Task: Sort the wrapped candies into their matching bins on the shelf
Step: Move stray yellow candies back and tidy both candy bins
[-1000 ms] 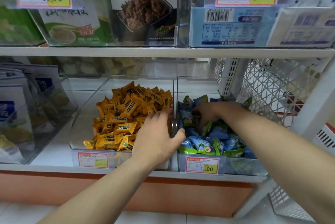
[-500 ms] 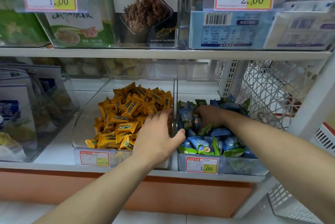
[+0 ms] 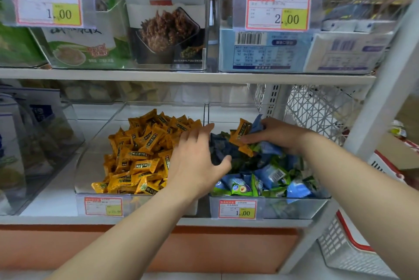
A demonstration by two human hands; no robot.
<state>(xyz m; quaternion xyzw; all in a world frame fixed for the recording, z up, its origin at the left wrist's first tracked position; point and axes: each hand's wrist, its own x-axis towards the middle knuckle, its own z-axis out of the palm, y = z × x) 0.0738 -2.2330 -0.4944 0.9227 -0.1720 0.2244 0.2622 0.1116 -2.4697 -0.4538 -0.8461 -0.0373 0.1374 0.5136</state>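
Orange candies (image 3: pixel 241 135) have been lifted from the right bin (image 3: pixel 283 208), pinched by the right hand (image 3: pixel 280 135); left hand (image 3: pixel 195 162) lies open at the divider. Transfer into left bin (image 3: pixel 138 203) judged pending.

Glossy candy wrappers (image 3: pixel 145 164); clear plastic bins (image 3: pixel 269 208)

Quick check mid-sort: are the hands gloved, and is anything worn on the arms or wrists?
No gloves: the left hand and right hand are bare. The left forearm and right forearm are bare too, with no sleeve edge in view. No watch, bracelet or ring shows on either wrist or the visible fingers.
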